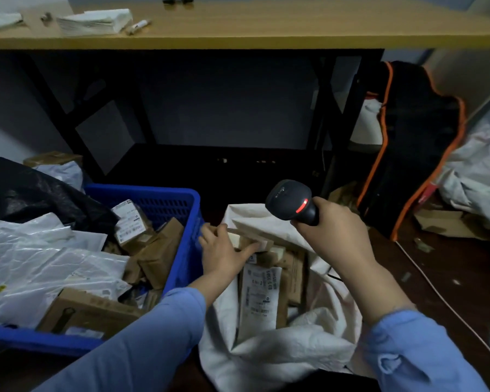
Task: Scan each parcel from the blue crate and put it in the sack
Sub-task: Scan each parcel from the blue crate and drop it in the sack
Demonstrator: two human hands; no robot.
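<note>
Brimming with parcels [54, 264] — blue crate [188, 250]; sack [280, 360] holds labelled boxes [259, 295].

Left hand [227, 254]: forearm extended forward from the blue left sleeve [142, 343], back of the hand up, fingers and thumb gripping a small parcel [255, 240]. Right hand [333, 224]: forearm raised from the blue right sleeve [416, 352], fingers curled round the handle of a scanner [292, 199]. The right hand sits higher than the left. The hands are apart.

One blue crate [188, 250], one white sack [266, 360], one scanner [290, 200], one left hand [224, 254], one right hand [335, 232], one held parcel [245, 236]
</note>
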